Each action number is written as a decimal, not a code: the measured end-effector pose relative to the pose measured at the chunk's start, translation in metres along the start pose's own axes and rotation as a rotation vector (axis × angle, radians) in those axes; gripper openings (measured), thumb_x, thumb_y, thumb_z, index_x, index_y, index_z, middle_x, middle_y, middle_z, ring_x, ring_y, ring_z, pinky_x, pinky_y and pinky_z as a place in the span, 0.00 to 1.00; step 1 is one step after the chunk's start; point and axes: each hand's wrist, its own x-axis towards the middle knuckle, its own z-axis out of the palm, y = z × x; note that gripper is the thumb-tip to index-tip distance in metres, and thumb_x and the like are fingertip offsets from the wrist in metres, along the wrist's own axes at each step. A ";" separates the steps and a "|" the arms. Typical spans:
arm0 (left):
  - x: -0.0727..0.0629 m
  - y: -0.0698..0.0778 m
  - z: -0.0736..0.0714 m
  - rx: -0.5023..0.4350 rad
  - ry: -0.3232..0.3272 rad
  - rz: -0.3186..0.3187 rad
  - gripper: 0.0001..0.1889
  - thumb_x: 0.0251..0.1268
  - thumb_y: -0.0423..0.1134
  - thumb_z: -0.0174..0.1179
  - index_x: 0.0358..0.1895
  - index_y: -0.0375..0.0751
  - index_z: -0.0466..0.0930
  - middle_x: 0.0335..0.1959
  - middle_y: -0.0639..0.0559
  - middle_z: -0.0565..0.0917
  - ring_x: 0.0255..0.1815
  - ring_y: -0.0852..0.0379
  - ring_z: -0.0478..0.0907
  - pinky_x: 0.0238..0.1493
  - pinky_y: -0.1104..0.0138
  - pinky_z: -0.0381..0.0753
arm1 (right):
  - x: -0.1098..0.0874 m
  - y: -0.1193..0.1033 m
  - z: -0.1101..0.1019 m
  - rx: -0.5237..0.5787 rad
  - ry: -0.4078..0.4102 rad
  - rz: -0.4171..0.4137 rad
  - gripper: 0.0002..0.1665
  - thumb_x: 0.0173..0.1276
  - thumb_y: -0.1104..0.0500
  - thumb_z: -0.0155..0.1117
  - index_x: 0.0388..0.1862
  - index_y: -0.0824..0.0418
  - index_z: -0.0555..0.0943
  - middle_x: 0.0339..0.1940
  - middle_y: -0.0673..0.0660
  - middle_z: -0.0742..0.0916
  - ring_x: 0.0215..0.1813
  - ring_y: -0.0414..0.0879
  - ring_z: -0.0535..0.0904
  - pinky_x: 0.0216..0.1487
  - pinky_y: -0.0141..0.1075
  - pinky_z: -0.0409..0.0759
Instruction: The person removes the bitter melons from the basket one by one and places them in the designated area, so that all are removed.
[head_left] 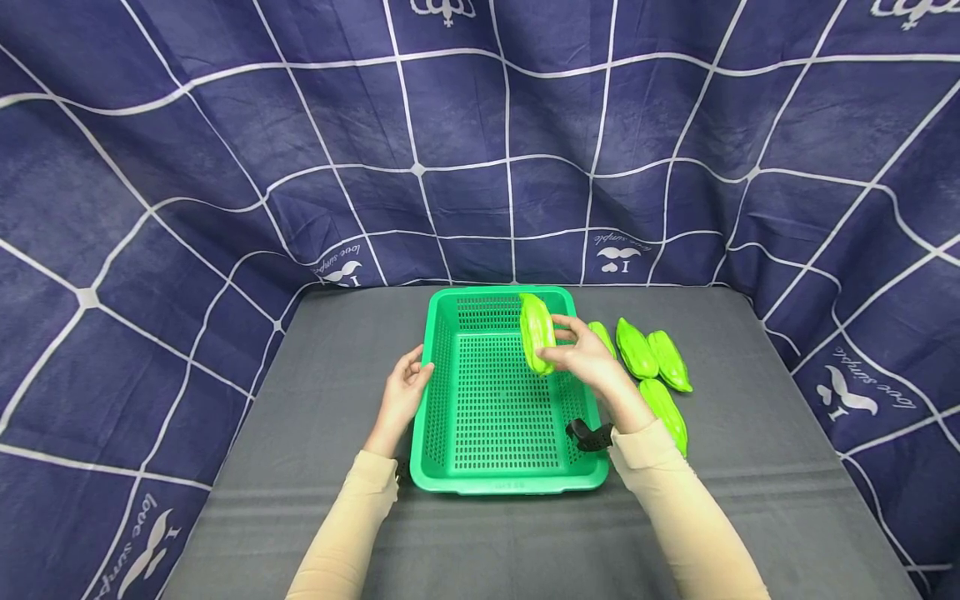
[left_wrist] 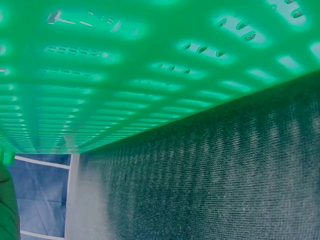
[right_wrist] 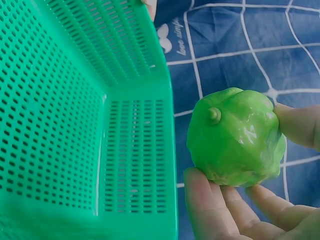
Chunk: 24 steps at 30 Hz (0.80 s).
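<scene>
A green plastic basket [head_left: 510,483] with slotted walls stands on the grey table. My right hand [head_left: 588,358] holds a bright green bitter melon [head_left: 536,333] upright over the basket's right part. In the right wrist view, the thumb and fingers [right_wrist: 210,205] pinch the glossy, lumpy melon, its stubby end toward the camera. At the basket's left rim, my left hand [head_left: 401,392] grips the edge, thumb tip at the rim and fingers along the outer wall. Only a sliver of that hand shows in the left wrist view, beside the perforated wall [left_wrist: 125,90].
Several more bitter melons [head_left: 637,350] lie on the table to the right of the basket, one partly behind my right hand. A black strap [head_left: 588,436] sits at my right wrist. Blue curtain [head_left: 465,200] with white lines encloses the table [head_left: 330,350] at the back and sides.
</scene>
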 end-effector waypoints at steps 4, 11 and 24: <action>-0.004 0.007 0.001 0.000 0.002 0.001 0.29 0.75 0.37 0.55 0.74 0.32 0.60 0.41 0.50 0.71 0.66 0.36 0.73 0.66 0.47 0.70 | -0.005 0.001 -0.009 -0.014 0.017 0.000 0.46 0.66 0.63 0.64 0.79 0.63 0.54 0.71 0.71 0.68 0.58 0.57 0.80 0.53 0.39 0.81; -0.003 0.006 0.000 -0.011 0.007 0.001 0.29 0.75 0.37 0.55 0.74 0.33 0.60 0.41 0.50 0.71 0.65 0.36 0.73 0.66 0.47 0.70 | -0.014 0.005 -0.025 -0.034 0.041 -0.005 0.45 0.67 0.61 0.62 0.79 0.63 0.53 0.73 0.71 0.67 0.60 0.59 0.77 0.53 0.37 0.78; 0.014 -0.032 0.002 0.002 0.036 0.021 0.31 0.74 0.44 0.57 0.75 0.41 0.62 0.44 0.49 0.72 0.64 0.40 0.75 0.65 0.48 0.71 | -0.028 0.018 -0.059 -0.037 0.085 0.017 0.46 0.69 0.60 0.61 0.80 0.63 0.50 0.73 0.72 0.65 0.45 0.35 0.77 0.46 0.28 0.76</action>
